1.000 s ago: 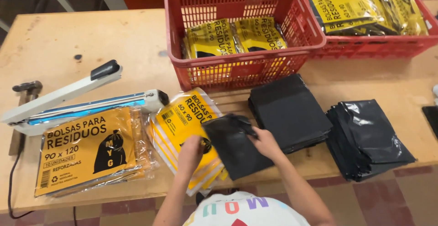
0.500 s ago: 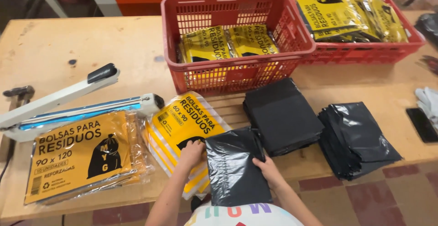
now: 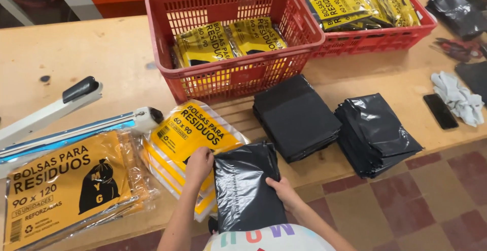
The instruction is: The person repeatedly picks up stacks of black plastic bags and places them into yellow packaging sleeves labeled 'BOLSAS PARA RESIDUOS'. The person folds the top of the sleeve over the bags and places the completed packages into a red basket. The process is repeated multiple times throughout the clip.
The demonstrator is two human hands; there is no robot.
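Observation:
A folded bundle of black plastic bags point(image 3: 246, 190) stands at the table's front edge, held between both hands. My left hand point(image 3: 199, 164) grips its upper left corner, resting over a stack of yellow printed sleeves point(image 3: 195, 132). My right hand point(image 3: 282, 191) presses against the bundle's right side. The bundle overlaps the right edge of the yellow sleeves and hangs partly past the table edge.
Two stacks of folded black bags point(image 3: 295, 116) point(image 3: 376, 134) lie to the right. A red basket point(image 3: 299, 25) with yellow packets sits behind, a second red basket point(image 3: 421, 25) further right. A heat sealer point(image 3: 76, 121) and larger orange sleeves point(image 3: 66, 185) lie left. A phone point(image 3: 440, 111) and white cloth point(image 3: 459, 99) lie far right.
The black bundle has been pulled toward me and turned upright in both hands, moving from beside the yellow sleeves to the table's front edge. The camera has shifted left and closer.

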